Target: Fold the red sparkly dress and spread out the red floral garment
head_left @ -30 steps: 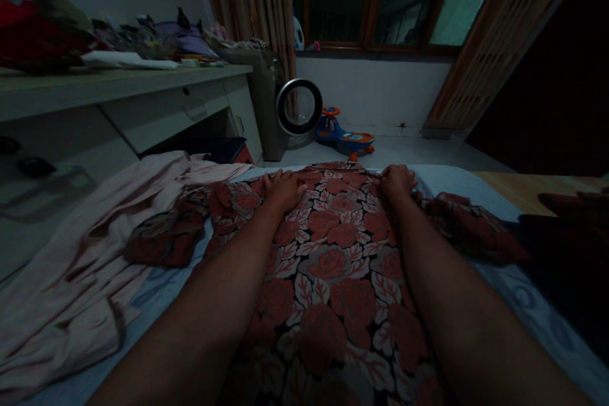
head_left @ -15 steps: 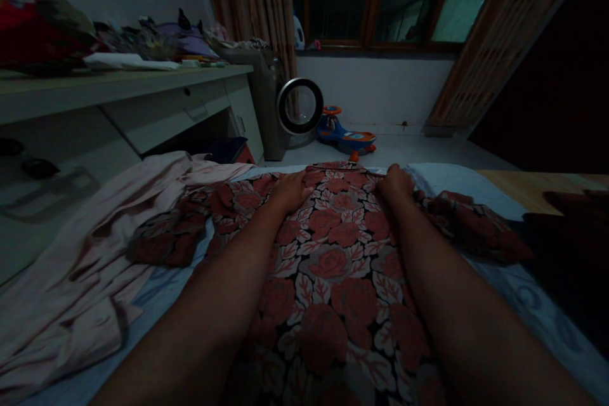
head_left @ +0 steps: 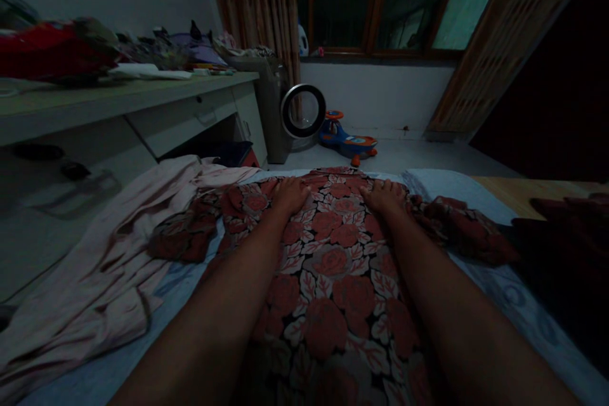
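Note:
A floral shirt [head_left: 330, 260] in red, grey and black lies spread over a light blue bed cover [head_left: 431, 184]. Its collar end is at the far edge, and its two sleeves stick out to the sides, the left one bunched and the right one crumpled. My left hand [head_left: 290, 195] rests flat on the upper left of the shirt, fingers stretched out. On the upper right shoulder area lies my right hand [head_left: 384, 195], palm down with its fingers spread. Neither hand grips the cloth.
A pale pink garment [head_left: 109, 254] lies left of the shirt. Dark clothing [head_left: 561, 254] is at the right. Beyond stand a cluttered desk [head_left: 143, 94], a washing machine with its round door [head_left: 303, 111] open, and a blue and orange ride-on toy [head_left: 349, 139].
My right hand has gone from a closed grip at the shirt's right shoulder to lying flat on it, slightly inward. My left hand stays flat. The view has shifted slightly.

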A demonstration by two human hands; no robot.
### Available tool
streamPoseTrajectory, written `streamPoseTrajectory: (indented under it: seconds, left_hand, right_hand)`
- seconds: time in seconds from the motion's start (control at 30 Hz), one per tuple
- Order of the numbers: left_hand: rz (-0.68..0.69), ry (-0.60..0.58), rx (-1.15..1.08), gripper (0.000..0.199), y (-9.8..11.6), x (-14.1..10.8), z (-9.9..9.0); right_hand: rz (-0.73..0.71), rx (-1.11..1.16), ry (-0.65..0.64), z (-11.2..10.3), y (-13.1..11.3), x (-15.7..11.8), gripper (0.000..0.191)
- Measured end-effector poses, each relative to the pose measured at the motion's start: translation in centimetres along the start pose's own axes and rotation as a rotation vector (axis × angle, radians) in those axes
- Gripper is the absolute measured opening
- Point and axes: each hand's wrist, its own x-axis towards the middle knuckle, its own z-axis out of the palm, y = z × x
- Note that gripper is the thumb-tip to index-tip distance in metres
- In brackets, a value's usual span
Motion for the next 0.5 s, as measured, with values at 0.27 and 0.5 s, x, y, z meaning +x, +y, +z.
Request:
streamPoseTrajectory:
  seconds: [0.27, 0.5]
  left_hand:
    - [0.145, 0.087, 0.132, 0.036, 0.6, -0.8, -0.7]
    - [0.119, -0.023, 0.107, 0.051, 0.3, 0.0, -1.0]
  right_hand:
    - [-0.067, 0.083, 0.021, -2.2, 0.4, 0.1, 0.063]
    - [-0.577, 0.083, 0.027, -2.3, 0.8, -6.3, 0.040]
